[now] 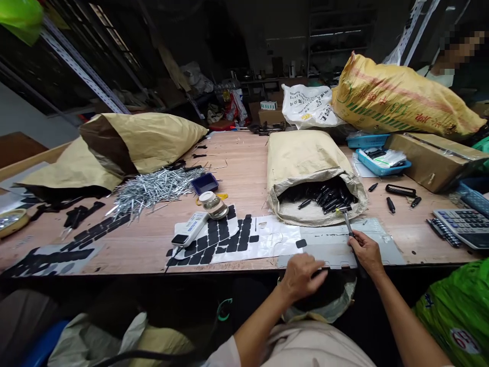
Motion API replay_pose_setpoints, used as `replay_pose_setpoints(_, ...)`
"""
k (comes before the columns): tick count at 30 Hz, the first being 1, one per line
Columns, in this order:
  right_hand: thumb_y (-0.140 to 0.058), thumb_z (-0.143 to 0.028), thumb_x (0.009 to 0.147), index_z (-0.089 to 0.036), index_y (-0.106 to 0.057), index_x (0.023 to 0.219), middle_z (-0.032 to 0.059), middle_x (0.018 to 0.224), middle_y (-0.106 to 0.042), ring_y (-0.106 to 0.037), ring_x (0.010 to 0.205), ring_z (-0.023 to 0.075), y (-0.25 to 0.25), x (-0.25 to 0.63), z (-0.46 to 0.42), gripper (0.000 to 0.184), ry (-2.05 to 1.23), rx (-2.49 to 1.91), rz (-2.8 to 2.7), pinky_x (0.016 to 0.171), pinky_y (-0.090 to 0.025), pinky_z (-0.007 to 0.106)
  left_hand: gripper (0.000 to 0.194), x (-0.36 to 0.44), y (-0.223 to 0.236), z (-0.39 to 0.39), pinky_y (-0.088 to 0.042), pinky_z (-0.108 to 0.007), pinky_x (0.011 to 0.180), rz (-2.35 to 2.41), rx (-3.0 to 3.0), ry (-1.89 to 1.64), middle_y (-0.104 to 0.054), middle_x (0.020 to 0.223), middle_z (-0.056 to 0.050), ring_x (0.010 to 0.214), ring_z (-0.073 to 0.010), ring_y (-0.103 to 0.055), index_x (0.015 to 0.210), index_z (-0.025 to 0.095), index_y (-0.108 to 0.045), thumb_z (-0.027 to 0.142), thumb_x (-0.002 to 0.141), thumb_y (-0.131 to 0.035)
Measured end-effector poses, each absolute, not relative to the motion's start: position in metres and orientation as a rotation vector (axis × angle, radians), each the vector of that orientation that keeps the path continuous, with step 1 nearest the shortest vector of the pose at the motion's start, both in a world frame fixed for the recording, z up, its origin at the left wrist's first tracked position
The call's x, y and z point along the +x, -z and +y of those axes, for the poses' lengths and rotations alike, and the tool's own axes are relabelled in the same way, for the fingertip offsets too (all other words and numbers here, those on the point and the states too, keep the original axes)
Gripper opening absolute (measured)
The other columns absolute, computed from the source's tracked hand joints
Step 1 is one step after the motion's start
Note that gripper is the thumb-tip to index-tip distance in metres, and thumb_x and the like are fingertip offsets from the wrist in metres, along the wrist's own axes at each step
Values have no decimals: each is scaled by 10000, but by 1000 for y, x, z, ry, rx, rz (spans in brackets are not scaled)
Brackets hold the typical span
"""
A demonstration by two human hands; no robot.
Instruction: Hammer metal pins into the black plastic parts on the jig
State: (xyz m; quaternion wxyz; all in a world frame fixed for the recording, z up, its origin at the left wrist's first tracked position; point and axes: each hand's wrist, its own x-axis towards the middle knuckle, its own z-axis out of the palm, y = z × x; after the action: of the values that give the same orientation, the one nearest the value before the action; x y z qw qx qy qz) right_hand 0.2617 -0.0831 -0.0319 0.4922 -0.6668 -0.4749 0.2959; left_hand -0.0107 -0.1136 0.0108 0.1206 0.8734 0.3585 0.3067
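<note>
At the near edge of a wood-topped desk (240, 163), my right hand (367, 251) has its grip wrapped around the dark handle of a T-shaped tool (347, 223), its head at the lower lip of a beige sack (305, 153) that holds black pieces (332, 196). The tool's long axis points away from me and leans left, so its head lies ahead of my grip and to the left, the shaft above a grey sheet (382, 244). Of my two hands, the right is nearer to the sack's mouth; my left hand (303, 275) is at the desk's edge, thumb and fingers loosely parted, nothing visible in it, with one black patch (301, 243) just beyond
</note>
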Motion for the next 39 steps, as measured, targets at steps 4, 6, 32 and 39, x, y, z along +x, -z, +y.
replay_pose_setpoints(4, -649, -475, 800, -145, -731, 1099, 57, 737, -727, -689, 649, 205, 31, 262, -83, 453, -717, -1602, -1184, 586, -572, 281, 221, 11, -34, -27, -439, -286, 682, 1539, 2219, -912, -685, 844, -44, 796, -171, -622, 1030, 214, -745, 325, 928, -583)
replay_pose_setpoints(6, -651, -476, 791, -140, -729, 1102, 58, 739, -728, -692, 654, 210, 30, 261, -83, 464, -734, -1598, -1173, 575, -569, 280, 256, 20, -38, 15, -459, -290, 717, 1761, 2073, -833, -683, 959, -58, 877, -189, -632, 1092, 220, -735, 353, 919, -601)
replay_pose_setpoints(32, -670, -497, 780, -113, -719, 1125, 78, 806, -729, -682, 682, 211, 18, 257, -93, 519, -667, -1595, -1148, 624, -582, 316, 244, 32, -3, -33, -438, -330, 825, 1326, 2182, -724, -652, 892, -34, 924, -213, -564, 976, 226, -753, 335, 766, -813)
replay_pose_setpoints(39, -659, -439, 833, -136, -736, 1134, 68, 847, -744, -669, 669, 187, -9, 240, -146, 433, -543, -1661, -1294, 668, -577, 306, 179, 33, -1, -26, -419, -333, 834, 1333, 2154, -711, -651, 898, -33, 934, -214, -548, 945, 224, -741, 326, 804, -782)
